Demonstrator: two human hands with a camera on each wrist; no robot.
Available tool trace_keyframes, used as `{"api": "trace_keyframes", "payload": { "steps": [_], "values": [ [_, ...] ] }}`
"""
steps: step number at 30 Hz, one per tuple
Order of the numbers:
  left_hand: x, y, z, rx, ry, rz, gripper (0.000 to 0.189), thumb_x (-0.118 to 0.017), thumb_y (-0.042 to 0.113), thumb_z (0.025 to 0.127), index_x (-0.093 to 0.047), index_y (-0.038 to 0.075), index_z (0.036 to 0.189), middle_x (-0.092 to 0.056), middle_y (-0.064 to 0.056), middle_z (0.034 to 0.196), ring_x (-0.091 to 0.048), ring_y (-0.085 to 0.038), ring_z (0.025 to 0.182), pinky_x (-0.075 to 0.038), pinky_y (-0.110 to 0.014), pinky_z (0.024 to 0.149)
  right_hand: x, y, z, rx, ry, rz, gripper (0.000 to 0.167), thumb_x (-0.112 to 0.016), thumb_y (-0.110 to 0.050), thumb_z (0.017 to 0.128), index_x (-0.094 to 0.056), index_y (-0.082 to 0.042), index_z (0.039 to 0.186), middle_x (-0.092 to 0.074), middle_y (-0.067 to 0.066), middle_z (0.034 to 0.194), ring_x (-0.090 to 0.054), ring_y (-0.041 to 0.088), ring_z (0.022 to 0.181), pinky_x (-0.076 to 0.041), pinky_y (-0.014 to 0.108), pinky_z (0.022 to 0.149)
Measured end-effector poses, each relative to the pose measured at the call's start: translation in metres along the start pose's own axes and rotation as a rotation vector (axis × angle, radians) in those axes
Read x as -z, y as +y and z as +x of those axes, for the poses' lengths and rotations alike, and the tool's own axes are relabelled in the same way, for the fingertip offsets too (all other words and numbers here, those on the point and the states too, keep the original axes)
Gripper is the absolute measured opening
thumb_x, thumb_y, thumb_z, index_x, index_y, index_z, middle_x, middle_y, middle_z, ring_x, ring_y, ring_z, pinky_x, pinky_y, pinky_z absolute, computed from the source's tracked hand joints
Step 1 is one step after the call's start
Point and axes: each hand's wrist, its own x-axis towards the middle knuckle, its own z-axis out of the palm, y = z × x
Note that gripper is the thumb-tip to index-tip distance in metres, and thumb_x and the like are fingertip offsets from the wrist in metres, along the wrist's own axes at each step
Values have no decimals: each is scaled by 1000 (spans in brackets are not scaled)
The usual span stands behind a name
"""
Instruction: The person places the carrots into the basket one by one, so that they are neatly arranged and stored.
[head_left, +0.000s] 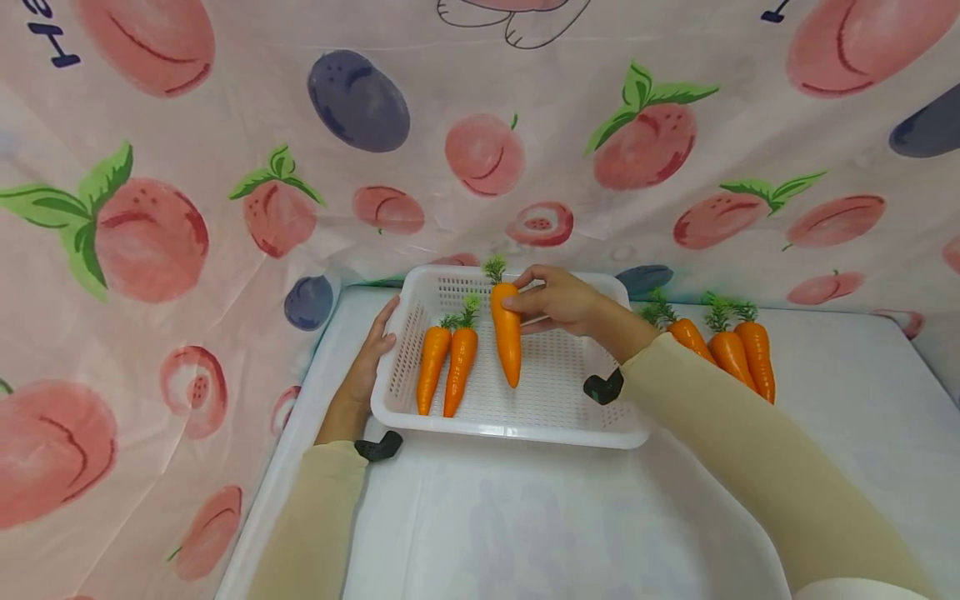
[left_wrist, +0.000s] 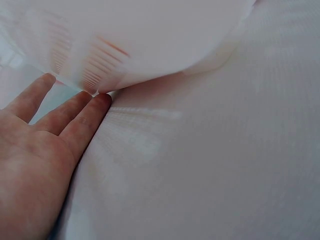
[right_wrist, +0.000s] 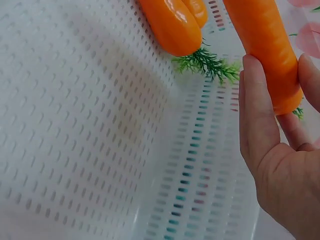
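Carrot [head_left: 507, 342]: hangs over the middle of the white basket [head_left: 510, 432], pinched between the thumb and fingers of the right hand [head_left: 555, 302]. Points leafy top far and tip near, with a long axis running far to near and leaning slightly right at the tip. Is right of two carrots [head_left: 461, 371] in the basket, left of three carrots [head_left: 754, 350] on the table [head_left: 592, 517]. With the left hand [head_left: 366, 360], touches the basket's left side, fingers extended, grasping nothing.

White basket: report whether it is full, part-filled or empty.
Part-filled: two carrots lie in the left part of the white basket, while much of its perforated floor shows bare.
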Motion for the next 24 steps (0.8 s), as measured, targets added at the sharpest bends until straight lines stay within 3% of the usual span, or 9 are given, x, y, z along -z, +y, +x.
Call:
{"api": "trace_keyframes", "payload": {
  "steps": [10, 24],
  "values": [
    [1, 0, 1, 5, 2, -1, 66, -43, 27, 98, -27, 47, 158, -27, 9, 168, -29, -26, 154, -33, -51, 120, -16, 8, 21, -48, -19, 2, 39, -73, -18, 94, -48, -7, 123, -66, 19, 127, -71, 31, 105, -58, 50, 94],
    [0, 2, 0, -4, -14, -3, 68, -42, 28, 98, -21, 42, 161, -24, 7, 169, -25, -28, 155, -25, -56, 124, -31, 30, 40, -130, -38, 50, 37, -74, -9, 92, -47, -6, 116, -63, 18, 119, -71, 28, 92, -55, 53, 99]
  ]
}}
